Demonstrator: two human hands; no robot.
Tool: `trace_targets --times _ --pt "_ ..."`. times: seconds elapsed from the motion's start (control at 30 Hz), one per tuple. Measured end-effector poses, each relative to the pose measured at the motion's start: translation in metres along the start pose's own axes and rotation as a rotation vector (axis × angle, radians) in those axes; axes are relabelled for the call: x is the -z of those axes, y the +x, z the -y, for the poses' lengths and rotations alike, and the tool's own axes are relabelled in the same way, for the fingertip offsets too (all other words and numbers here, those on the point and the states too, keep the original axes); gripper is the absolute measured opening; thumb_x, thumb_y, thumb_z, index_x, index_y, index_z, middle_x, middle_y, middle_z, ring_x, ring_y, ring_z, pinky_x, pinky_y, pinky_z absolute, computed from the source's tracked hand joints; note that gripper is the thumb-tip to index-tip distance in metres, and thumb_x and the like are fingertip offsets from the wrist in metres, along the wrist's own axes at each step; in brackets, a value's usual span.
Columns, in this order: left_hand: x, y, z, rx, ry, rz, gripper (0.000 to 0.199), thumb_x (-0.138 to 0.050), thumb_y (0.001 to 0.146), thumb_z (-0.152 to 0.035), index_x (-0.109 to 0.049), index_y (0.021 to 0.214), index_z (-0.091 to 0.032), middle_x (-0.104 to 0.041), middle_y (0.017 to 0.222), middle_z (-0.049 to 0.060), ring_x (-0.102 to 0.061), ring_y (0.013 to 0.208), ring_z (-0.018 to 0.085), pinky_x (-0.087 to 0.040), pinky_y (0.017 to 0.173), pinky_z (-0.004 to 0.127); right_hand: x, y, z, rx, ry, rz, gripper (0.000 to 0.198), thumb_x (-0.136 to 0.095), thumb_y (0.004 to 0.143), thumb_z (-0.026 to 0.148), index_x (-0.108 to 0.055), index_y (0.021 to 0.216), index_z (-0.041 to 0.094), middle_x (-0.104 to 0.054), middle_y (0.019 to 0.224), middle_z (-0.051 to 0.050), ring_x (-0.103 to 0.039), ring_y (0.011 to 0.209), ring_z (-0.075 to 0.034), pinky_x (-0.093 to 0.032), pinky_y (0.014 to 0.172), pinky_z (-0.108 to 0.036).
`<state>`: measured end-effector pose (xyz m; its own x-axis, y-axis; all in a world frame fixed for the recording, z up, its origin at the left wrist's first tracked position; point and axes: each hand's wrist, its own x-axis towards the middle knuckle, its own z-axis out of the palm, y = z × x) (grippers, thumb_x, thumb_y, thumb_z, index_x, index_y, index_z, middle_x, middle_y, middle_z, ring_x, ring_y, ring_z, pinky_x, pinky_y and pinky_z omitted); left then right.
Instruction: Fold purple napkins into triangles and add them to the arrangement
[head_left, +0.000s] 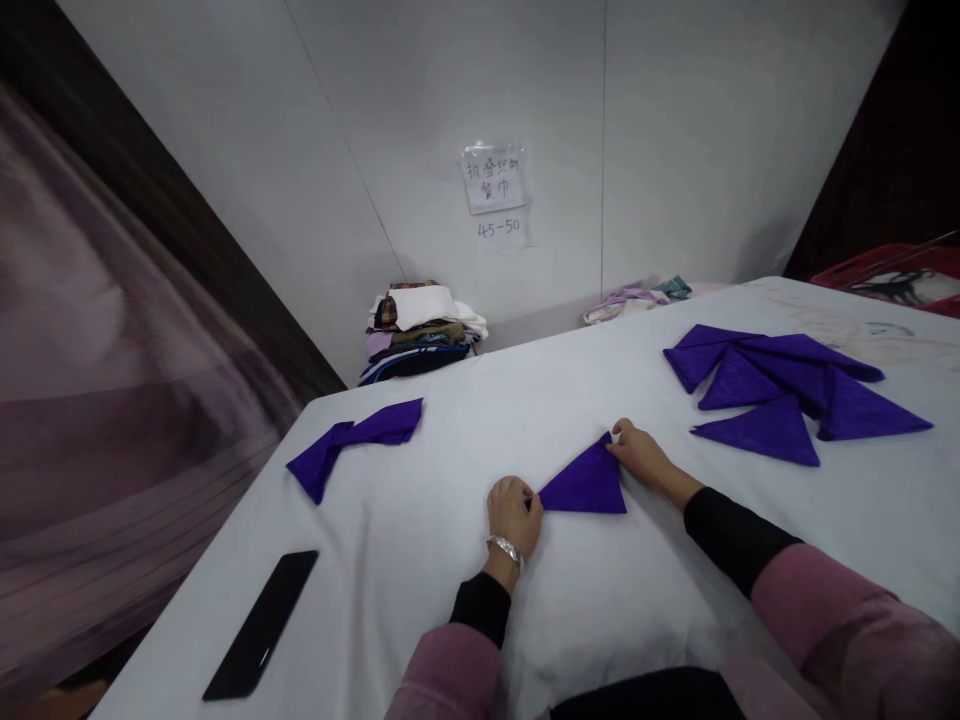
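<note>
Pinching a folded purple cloth (pixel 589 480) at the middle of the white-covered worktop (pixel 450 430), the left hand (pixel 515 515) grips its narrow left tip. The right hand (pixel 641 455) pinches its far corner. Purple triangular pieces (pixel 772 430) lie right, a bow-shaped purple piece (pixel 382 423) left, a flat black object (pixel 262 625) near left.

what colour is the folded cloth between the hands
The folded cloth is deep purple, shown best in the head view.

A textile workroom, judging by the handwritten sign (pixel 496 178) and stacked cloths (pixel 421 334)
</note>
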<state>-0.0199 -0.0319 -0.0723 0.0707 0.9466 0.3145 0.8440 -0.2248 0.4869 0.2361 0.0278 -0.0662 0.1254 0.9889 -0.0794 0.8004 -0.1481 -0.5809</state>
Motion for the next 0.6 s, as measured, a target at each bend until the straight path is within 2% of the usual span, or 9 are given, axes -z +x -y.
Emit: trace_targets --times 0.17,0.27,0.6 --pt "0.001 0.0001 -0.0004 0.003 -0.005 0.0 0.009 -0.053 0.072 -0.012 -0.05 0.071 -0.021 -0.056 0.077 0.001 -0.05 0.082 0.02 -0.038 0.08 0.036 0.0006 -0.0009 -0.0009 0.017 -0.026 -0.018 0.016 -0.052 0.081 0.028 -0.055 0.093 0.018 -0.063 0.082 -0.005 -0.056 0.076 -0.018 -0.035 0.063 -0.025" --pt "0.0016 -0.0002 -0.0008 -0.002 0.0 0.002 0.009 -0.053 0.072 -0.012 -0.051 0.071 -0.021 -0.056 0.078 0.002 -0.051 0.084 0.02 -0.038 0.081 0.036 0.0019 0.0031 -0.0019 0.027 -0.033 -0.004 0.016 -0.052 0.081 0.029 -0.056 0.091 0.018 -0.063 0.083 -0.006 -0.057 0.077 -0.018 -0.035 0.063 -0.025" --pt "0.0002 -0.0017 0.001 -0.067 -0.127 0.081 0.026 -0.048 0.072 -0.002 -0.061 0.08 -0.023 -0.059 0.095 0.001 -0.052 0.096 0.018 -0.036 0.091 0.036 0.0009 -0.0011 0.003 0.052 -0.089 -0.009 0.031 -0.046 0.086 0.025 -0.049 0.115 0.019 -0.065 0.083 -0.006 -0.058 0.076 -0.019 -0.035 0.063 -0.026"
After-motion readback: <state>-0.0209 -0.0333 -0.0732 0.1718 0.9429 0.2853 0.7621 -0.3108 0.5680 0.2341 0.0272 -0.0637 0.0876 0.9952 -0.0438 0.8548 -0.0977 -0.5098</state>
